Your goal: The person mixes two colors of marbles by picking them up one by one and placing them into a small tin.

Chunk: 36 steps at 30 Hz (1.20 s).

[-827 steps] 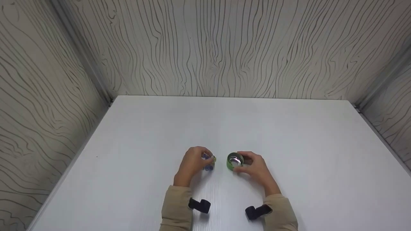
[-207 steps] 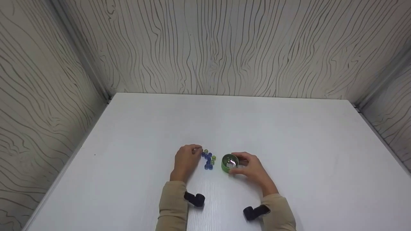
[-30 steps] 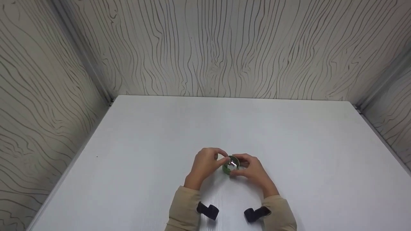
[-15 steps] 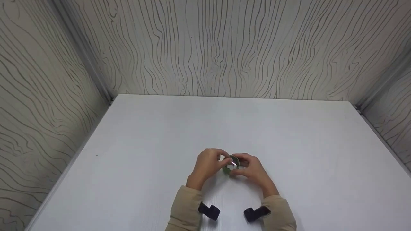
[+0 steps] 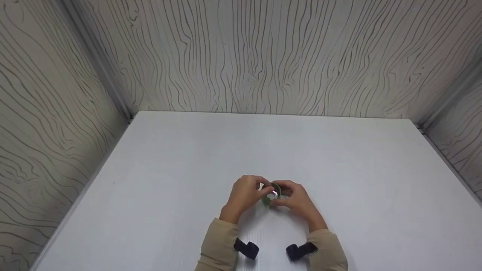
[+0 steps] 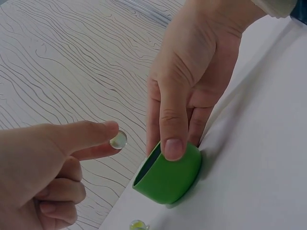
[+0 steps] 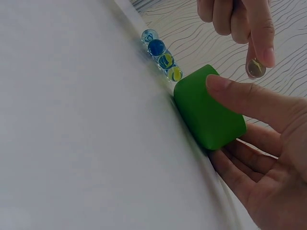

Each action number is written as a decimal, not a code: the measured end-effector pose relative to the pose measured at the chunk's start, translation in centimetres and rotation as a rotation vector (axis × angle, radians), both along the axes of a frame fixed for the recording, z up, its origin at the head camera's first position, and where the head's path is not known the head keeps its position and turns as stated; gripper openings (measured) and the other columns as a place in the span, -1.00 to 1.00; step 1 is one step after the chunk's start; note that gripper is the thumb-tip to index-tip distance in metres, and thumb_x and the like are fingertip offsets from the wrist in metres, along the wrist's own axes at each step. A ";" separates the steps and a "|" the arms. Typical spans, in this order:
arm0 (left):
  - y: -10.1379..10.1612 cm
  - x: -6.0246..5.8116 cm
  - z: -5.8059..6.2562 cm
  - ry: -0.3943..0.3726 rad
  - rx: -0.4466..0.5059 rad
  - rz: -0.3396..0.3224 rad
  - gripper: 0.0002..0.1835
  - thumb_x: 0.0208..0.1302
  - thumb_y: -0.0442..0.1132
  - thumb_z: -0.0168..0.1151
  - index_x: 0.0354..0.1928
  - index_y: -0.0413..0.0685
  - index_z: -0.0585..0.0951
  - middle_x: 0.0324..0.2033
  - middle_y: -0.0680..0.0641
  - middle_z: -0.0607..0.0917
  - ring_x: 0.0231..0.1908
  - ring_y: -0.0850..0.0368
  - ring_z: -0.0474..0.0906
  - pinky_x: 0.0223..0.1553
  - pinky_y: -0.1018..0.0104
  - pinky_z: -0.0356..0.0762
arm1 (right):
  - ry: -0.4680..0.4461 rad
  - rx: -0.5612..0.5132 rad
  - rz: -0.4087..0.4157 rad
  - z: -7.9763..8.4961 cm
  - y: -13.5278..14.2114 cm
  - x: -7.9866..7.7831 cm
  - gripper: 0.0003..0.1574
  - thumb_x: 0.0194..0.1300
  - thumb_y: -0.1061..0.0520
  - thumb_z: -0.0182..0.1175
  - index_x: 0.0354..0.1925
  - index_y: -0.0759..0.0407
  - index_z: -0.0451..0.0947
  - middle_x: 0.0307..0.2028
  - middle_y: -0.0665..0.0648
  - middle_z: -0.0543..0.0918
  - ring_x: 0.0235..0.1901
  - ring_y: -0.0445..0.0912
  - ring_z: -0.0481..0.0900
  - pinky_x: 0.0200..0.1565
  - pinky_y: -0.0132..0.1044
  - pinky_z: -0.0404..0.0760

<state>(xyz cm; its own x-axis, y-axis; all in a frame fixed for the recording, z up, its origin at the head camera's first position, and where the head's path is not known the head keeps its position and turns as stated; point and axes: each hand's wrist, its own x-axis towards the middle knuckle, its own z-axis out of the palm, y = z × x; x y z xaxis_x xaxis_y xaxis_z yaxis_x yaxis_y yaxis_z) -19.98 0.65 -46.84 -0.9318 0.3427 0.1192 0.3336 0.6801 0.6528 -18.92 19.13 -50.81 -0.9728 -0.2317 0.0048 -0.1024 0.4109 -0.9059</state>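
Observation:
My left hand [image 5: 244, 193] pinches a clear glass marble [image 6: 118, 140] between thumb and forefinger, its other fingers curled in. The marble hangs just above the open mouth of a small green cup [image 6: 169, 178]. My right hand [image 5: 297, 198] holds that cup from the right side, thumb on the near wall and fingers around the far side. The cup stands on the white table, and its inside is shiny in the head view. In the right wrist view, several blue and yellow-green marbles [image 7: 156, 47] lie on the table beside the cup; the left hand hides them from the head camera.
The white table [image 5: 180, 150] spreads around both hands. Wood-patterned panels [image 5: 248, 56] rise behind it and at both sides. A black wrist camera [image 5: 246, 249] juts inward from the left sleeve, and another wrist camera [image 5: 301, 251] from the right sleeve.
Since several seconds ago, my left hand has moved right from beside the marbles to over the cup. In the last second it has edged slightly farther right; the right hand stays on the cup.

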 end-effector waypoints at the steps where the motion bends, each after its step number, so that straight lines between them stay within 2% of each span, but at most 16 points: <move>1: 0.0 0.0 -0.1 0.007 -0.005 -0.005 -0.80 0.21 -0.04 0.32 -0.26 0.03 0.77 -0.46 0.05 0.72 -0.53 0.34 0.25 -0.49 0.52 0.18 | 0.001 -0.001 -0.001 0.0 0.0 0.0 -0.23 0.04 0.18 0.44 0.19 0.41 0.42 0.13 0.43 0.56 0.15 0.25 0.56 0.18 -0.04 0.52; 16: 0.2 -0.1 -0.7 0.016 -0.052 -0.024 -0.79 0.22 -0.04 0.31 -0.25 0.03 0.77 -0.59 0.09 0.56 -0.56 0.33 0.20 -0.49 0.51 0.14 | -0.011 -0.043 0.023 0.0 0.0 0.0 -0.22 0.03 0.21 0.44 0.19 0.44 0.41 0.10 0.45 0.56 0.14 0.26 0.57 0.16 -0.12 0.55; 23: 0.4 -0.2 -0.8 0.038 -0.097 -0.028 -0.81 0.21 -0.05 0.31 -0.26 0.04 0.77 -0.61 0.10 0.58 -0.58 0.34 0.20 -0.47 0.49 0.13 | -0.010 -0.038 0.015 0.1 0.0 0.0 -0.22 0.02 0.22 0.44 0.18 0.45 0.42 0.10 0.46 0.57 0.13 0.26 0.57 0.15 -0.13 0.55; 32: 0.4 -0.3 -1.2 0.033 -0.125 -0.038 -0.77 0.21 -0.04 0.31 -0.26 -0.02 0.77 -0.67 0.16 0.38 -0.62 0.34 0.15 -0.54 0.51 0.10 | -0.014 -0.032 0.017 -0.1 -0.1 -0.1 -0.21 0.01 0.22 0.45 0.18 0.46 0.41 0.10 0.48 0.56 0.13 0.28 0.57 0.15 -0.13 0.55; 36: 0.4 -0.3 -1.1 0.022 -0.133 -0.033 -0.76 0.21 -0.04 0.31 -0.25 -0.02 0.76 -0.67 0.16 0.35 -0.62 0.34 0.15 -0.55 0.51 0.09 | -0.014 -0.028 0.016 -0.1 0.0 -0.2 -0.21 0.01 0.21 0.45 0.18 0.45 0.42 0.11 0.47 0.56 0.13 0.27 0.57 0.16 -0.11 0.54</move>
